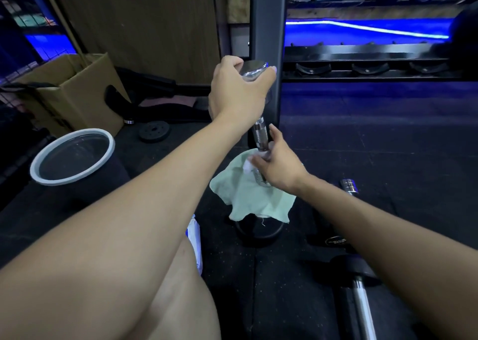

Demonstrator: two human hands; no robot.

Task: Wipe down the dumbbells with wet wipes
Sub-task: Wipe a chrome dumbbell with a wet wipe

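Head view shows the dumbbell (258, 135) standing on end just right of the bin (72, 156), left hand (239, 91) gripping its top, right hand (278, 163) pinching a wipe (248, 165) around the handle; I think steady top and twisting strokes clean best.

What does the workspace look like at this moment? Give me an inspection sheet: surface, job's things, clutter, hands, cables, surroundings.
Surface: dark speckled rubber floor.
Job's things: dumbbell stood on end; white wet wipe at its chrome handle; pale green cloth draped over the lower head; wipes pack partly hidden by the left arm.
Clutter: second dumbbell lying on the floor; small weight plate; grey-rimmed bin; cardboard box.
Hands: left hand grips the upper head; right hand pinches the wipe against the handle.
Cables: nothing seen.
Surroundings: dumbbell rack, blue lighting behind.
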